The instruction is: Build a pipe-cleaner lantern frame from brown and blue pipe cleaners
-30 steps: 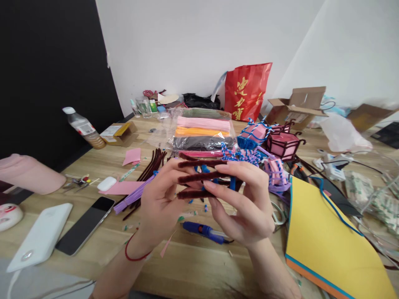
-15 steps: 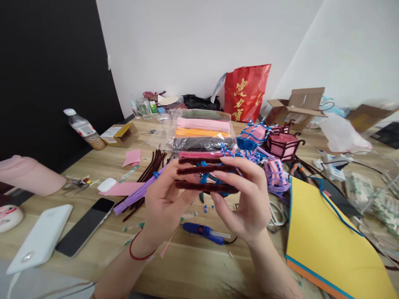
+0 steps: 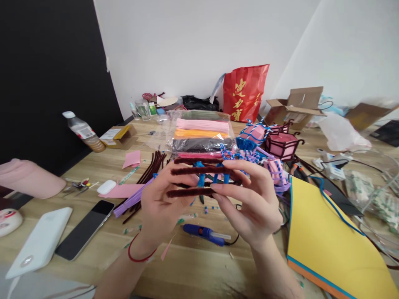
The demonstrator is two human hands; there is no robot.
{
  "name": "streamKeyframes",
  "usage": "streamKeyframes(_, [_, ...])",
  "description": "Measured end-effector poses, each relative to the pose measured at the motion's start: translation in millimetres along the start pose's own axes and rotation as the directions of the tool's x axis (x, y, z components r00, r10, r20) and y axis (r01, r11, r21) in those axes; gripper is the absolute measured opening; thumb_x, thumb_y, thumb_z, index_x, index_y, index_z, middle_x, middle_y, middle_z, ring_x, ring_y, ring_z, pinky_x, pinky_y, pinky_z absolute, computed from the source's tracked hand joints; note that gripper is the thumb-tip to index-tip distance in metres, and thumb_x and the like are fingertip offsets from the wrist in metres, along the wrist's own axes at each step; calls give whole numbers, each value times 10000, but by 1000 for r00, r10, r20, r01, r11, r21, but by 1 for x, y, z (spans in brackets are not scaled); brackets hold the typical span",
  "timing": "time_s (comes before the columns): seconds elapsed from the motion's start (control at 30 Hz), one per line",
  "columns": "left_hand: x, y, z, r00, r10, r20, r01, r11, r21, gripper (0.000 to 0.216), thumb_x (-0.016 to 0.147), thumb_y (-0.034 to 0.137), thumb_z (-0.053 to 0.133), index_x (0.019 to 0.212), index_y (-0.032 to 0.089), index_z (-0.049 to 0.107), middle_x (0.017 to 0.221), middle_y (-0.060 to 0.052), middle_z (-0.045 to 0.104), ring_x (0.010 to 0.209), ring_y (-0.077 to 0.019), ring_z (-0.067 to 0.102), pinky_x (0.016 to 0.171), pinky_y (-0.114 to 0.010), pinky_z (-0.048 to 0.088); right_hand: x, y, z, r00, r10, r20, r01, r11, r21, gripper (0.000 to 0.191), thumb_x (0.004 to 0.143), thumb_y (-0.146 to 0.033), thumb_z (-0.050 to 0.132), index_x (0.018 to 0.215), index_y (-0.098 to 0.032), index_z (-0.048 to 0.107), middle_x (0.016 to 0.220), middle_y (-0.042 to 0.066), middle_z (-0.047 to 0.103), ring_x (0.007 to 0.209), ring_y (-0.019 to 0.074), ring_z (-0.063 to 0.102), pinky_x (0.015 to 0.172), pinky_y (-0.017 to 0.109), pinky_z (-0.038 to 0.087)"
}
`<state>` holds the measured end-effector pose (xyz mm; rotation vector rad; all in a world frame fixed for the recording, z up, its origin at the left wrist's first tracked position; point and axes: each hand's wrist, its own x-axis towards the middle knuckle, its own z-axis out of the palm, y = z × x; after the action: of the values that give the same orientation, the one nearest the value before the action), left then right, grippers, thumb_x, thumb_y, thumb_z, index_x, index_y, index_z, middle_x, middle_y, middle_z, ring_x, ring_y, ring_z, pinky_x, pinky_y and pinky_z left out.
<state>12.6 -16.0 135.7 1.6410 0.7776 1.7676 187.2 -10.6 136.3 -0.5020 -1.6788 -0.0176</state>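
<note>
Both my hands hold one small frame (image 3: 199, 176) of dark maroon pipe cleaners joined by short blue pieces, raised above the wooden table (image 3: 193, 265). My left hand (image 3: 162, 203), with a red string at the wrist, pinches the left ends of the maroon bars. My right hand (image 3: 249, 199) grips the right ends, fingers curled over them. A blue glue gun (image 3: 204, 232) lies on the table just under my hands. Loose maroon and purple pipe cleaners (image 3: 141, 182) lie to the left of the frame.
A clear pack of coloured pipe cleaners (image 3: 201, 133) lies behind my hands, with pink and blue lantern-like models (image 3: 282, 143) to its right. Yellow sheet (image 3: 324, 232) at right. Phone (image 3: 84, 228), white power bank (image 3: 40, 243), earbud case (image 3: 106, 187) and bottle (image 3: 84, 132) at left. Red bag (image 3: 245, 91) and boxes stand at the back.
My hands have turned the pipe-cleaner frame and shifted it a little left and up; the blue cross pieces now show upright between the maroon bars.
</note>
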Motion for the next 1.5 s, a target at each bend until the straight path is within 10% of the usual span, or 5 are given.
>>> streamKeyframes(1.13, [-2,1,1,993,55,101,-56,998,8,208,897,106,726,968,286,802,1102,-9,768,1089,-160,700,980,-281,582,-1,-7,2,992,33,-121,-47,992,-114,284,853,-9,709,1057,-205,735,1158,100,666,1066,213,694,854,386,676])
streamKeyframes(1.5, [-3,-5,-3,975,-221,19,222,971,-84,113,906,365,762,928,274,825,980,-37,809,928,-211,752,857,-329,634,-1,-2,-6,999,-9,40,15,991,-130,270,896,-67,702,1101,-241,721,1207,104,655,1103,250,696,901,456,672])
